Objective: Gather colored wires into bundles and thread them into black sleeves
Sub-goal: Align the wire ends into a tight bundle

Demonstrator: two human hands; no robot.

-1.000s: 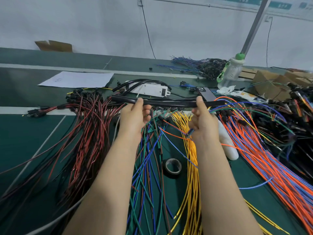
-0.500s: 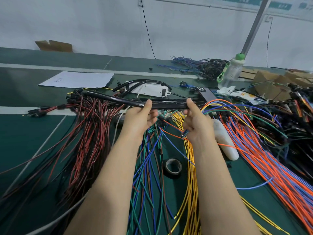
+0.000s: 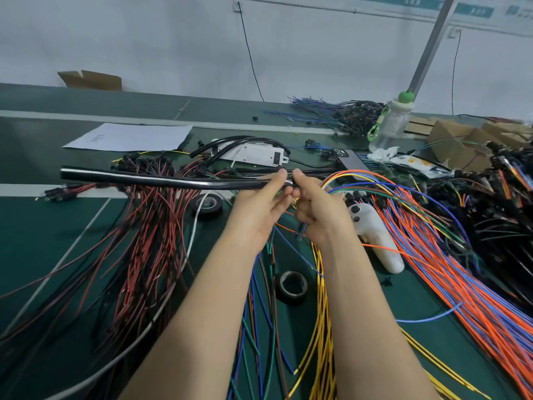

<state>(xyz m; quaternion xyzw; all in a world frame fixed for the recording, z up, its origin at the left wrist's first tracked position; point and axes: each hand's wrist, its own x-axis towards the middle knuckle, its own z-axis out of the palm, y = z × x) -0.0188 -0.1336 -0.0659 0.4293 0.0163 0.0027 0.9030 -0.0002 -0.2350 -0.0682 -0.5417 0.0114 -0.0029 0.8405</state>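
A long black sleeve stretches leftward above the green table. My left hand grips its right end. My right hand sits right against it and pinches a bundle of colored wires where they meet the sleeve's opening. The bundle, with yellow, blue, orange and green strands, arcs away to the right. The sleeve's mouth is hidden between my fingers.
Red and black wires lie left, yellow wires centre, orange and blue wires right. Two black tape rolls, a white tool, a white box, a bottle, paper and cardboard lie around.
The sleeve has slid left through my hands, now sticking far out to the left. My hands have closed together at its right end, and the wire bundle's arc has grown.
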